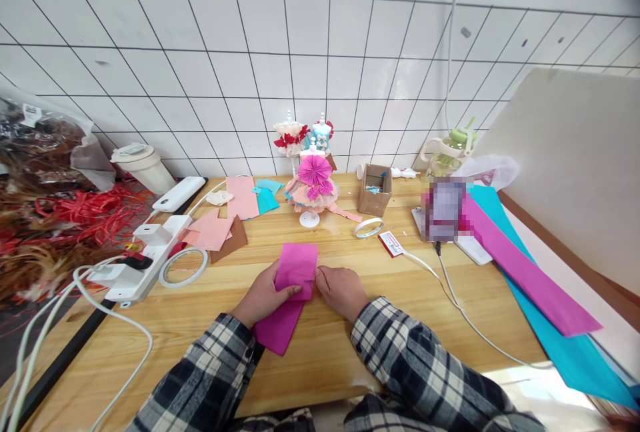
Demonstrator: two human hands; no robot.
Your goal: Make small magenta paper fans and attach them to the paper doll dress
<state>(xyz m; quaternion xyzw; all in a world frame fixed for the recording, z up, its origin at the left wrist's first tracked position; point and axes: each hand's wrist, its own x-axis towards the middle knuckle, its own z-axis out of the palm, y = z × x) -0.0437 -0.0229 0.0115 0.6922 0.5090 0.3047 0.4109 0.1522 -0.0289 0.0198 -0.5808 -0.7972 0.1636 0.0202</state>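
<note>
On the wooden table (350,352), seen from the head camera, a strip of magenta paper (293,285) is being worked, laid flat near the front edge and running away from the body. The left hand (263,299) is pressed onto the strip's left side, its fingers (290,292) laid together flat across the paper, while the right hand (343,291) is set at the right edge, its fingers curled in and closed against that edge, apparently pinching it. The step in hand is judged to be a fold or crease, with the paper held down on one side and pinched on the other. For the next move, it is judged that the edges would need to be kept square and the crease pressed firmly along its length, since thin paper like this is likely to slip or wrinkle. Further back, a small paper-dress figure (314,185) with a pink fan rosette is stood on a white stand, with a cardboard box (375,197) just to its right and a roll of tape (369,227) lying near it. To the left, a larger tape ring (183,267) is touching a white power strip (145,255), and pink paper pieces (213,229) are scattered near them. On the right, long sheets of magenta and teal paper (545,305) are laid well apart from the hands.
</note>
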